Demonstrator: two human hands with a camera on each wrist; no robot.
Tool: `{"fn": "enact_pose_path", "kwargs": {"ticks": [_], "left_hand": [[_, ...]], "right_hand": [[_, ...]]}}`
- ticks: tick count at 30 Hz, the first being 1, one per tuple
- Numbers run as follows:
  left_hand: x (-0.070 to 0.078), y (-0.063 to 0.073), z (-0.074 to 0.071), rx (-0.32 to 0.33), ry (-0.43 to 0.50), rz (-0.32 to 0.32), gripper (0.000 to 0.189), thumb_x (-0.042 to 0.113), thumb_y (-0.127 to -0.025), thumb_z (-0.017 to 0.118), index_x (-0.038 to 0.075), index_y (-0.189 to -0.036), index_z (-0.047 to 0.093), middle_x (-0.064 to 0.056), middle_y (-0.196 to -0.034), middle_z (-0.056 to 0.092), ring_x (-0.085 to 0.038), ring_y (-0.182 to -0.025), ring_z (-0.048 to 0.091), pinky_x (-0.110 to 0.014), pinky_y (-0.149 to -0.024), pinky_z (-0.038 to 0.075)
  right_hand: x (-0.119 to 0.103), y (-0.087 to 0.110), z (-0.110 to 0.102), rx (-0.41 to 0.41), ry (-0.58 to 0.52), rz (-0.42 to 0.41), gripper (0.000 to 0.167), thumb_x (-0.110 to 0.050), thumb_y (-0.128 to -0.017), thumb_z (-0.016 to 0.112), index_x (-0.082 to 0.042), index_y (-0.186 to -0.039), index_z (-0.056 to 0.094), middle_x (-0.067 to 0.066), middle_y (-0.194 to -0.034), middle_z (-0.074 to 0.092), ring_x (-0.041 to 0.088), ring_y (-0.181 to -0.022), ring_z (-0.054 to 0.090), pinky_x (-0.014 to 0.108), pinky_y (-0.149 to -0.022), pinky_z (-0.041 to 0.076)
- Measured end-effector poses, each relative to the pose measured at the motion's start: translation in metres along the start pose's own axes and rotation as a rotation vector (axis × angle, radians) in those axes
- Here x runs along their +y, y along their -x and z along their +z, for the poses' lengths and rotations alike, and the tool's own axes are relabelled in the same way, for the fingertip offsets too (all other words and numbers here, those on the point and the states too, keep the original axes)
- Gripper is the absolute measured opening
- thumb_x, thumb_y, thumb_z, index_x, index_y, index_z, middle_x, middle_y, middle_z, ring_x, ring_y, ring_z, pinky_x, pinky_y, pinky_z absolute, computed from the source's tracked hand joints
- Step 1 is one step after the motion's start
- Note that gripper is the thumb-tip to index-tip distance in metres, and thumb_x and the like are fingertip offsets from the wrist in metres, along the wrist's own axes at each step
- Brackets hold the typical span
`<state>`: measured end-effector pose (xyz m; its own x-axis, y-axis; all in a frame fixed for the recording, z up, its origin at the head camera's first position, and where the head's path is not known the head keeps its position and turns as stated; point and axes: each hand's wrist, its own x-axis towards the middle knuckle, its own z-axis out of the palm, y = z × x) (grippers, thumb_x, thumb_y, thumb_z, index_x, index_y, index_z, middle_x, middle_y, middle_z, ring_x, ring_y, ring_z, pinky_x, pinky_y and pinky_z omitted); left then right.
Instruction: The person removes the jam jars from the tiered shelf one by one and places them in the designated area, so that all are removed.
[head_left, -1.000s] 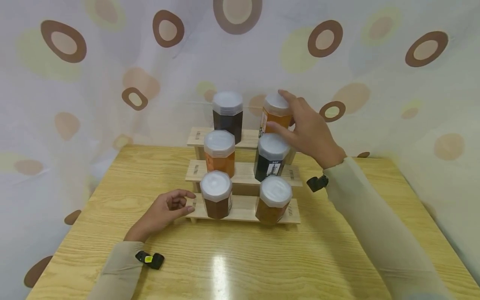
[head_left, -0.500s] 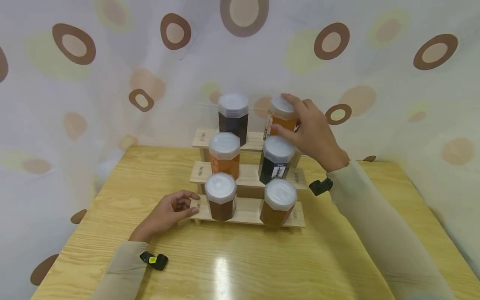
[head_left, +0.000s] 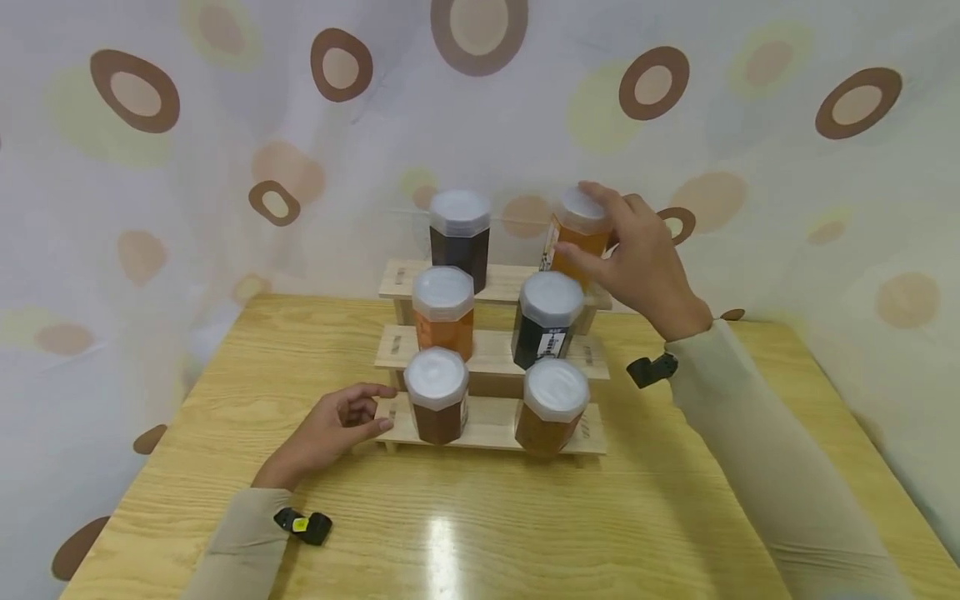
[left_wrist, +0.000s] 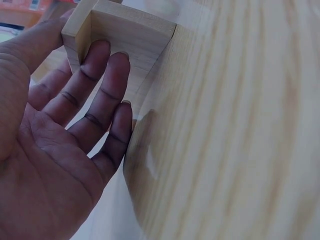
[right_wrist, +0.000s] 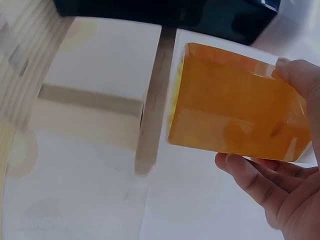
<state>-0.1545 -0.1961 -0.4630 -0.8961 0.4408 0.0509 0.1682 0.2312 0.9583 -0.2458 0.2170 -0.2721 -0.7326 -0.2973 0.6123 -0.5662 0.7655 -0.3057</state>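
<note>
My right hand (head_left: pixel 637 258) grips an amber jar (head_left: pixel 581 237) with a clear lid at the right end of the top step; in the right wrist view thumb and fingers lie on opposite sides of the amber jar (right_wrist: pixel 235 105). At the left end of the bottom step, my left hand (head_left: pixel 330 433) holds the three-step wooden rack (head_left: pixel 491 421). The left wrist view shows curled fingers of my left hand (left_wrist: pixel 65 125) against the rack's end (left_wrist: pixel 127 32). Whether the amber jar's base touches the step is hidden in the head view.
A dark jar (head_left: pixel 459 242) shares the top step. The middle step bears an orange jar (head_left: pixel 443 312) and a dark labelled jar (head_left: pixel 547 321). Two brown jars, one left (head_left: pixel 437 396) and one right (head_left: pixel 552 408), stand on the bottom step. A patterned cloth (head_left: pixel 480 125) hangs behind the wooden table (head_left: pixel 480 517).
My right hand and the amber jar have shifted a little to the right along the top step. My left hand keeps its place on the rack. The head view sways slightly.
</note>
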Motion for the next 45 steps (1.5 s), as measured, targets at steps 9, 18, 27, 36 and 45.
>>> {"fn": "enact_pose_path", "kwargs": {"ticks": [9, 18, 27, 36, 45], "left_hand": [[0.001, 0.002, -0.003, 0.032, -0.017, 0.031, 0.039, 0.011, -0.097, 0.075, 0.002, -0.133, 0.063, -0.011, -0.093, 0.066, -0.019, -0.082, 0.064, -0.026, -0.074, 0.054], [0.001, 0.000, 0.002, 0.007, 0.016, 0.022, 0.040, 0.011, -0.097, 0.074, 0.001, -0.134, 0.062, -0.012, -0.095, 0.065, -0.018, -0.082, 0.064, -0.026, -0.074, 0.054], [-0.001, 0.000, 0.001, 0.008, 0.007, -0.001, 0.040, 0.012, -0.097, 0.075, 0.005, -0.134, 0.062, -0.013, -0.094, 0.066, -0.019, -0.083, 0.064, -0.027, -0.075, 0.054], [0.001, -0.002, 0.002, 0.007, 0.003, -0.007, 0.041, 0.014, -0.097, 0.075, 0.005, -0.135, 0.062, -0.012, -0.095, 0.066, -0.021, -0.085, 0.064, -0.027, -0.076, 0.053], [0.001, 0.000, 0.001, 0.012, 0.003, -0.011, 0.039, 0.012, -0.098, 0.074, 0.003, -0.134, 0.062, -0.013, -0.094, 0.065, -0.020, -0.084, 0.064, -0.026, -0.077, 0.053]], "right_hand": [[0.008, 0.000, -0.014, 0.043, 0.059, 0.009, 0.070, -0.032, -0.090, 0.083, -0.011, -0.149, 0.053, 0.025, -0.110, 0.064, 0.034, -0.077, 0.059, 0.046, -0.076, 0.046], [0.017, 0.010, -0.031, 0.048, 0.159, 0.054, 0.069, -0.036, -0.089, 0.083, -0.015, -0.149, 0.054, 0.022, -0.110, 0.065, 0.034, -0.075, 0.065, 0.046, -0.064, 0.051], [0.026, 0.022, -0.048, 0.043, 0.193, 0.112, 0.073, -0.035, -0.087, 0.086, -0.015, -0.150, 0.054, 0.023, -0.118, 0.064, 0.038, -0.078, 0.067, 0.047, -0.063, 0.049], [0.043, 0.036, -0.064, 0.029, 0.220, 0.129, 0.073, -0.032, -0.088, 0.085, -0.013, -0.150, 0.053, 0.026, -0.118, 0.065, 0.040, -0.079, 0.066, 0.049, -0.064, 0.049], [0.063, 0.052, -0.071, 0.034, 0.233, 0.184, 0.072, -0.030, -0.088, 0.085, -0.010, -0.150, 0.052, 0.028, -0.111, 0.063, 0.042, -0.079, 0.065, 0.049, -0.063, 0.047]]}}
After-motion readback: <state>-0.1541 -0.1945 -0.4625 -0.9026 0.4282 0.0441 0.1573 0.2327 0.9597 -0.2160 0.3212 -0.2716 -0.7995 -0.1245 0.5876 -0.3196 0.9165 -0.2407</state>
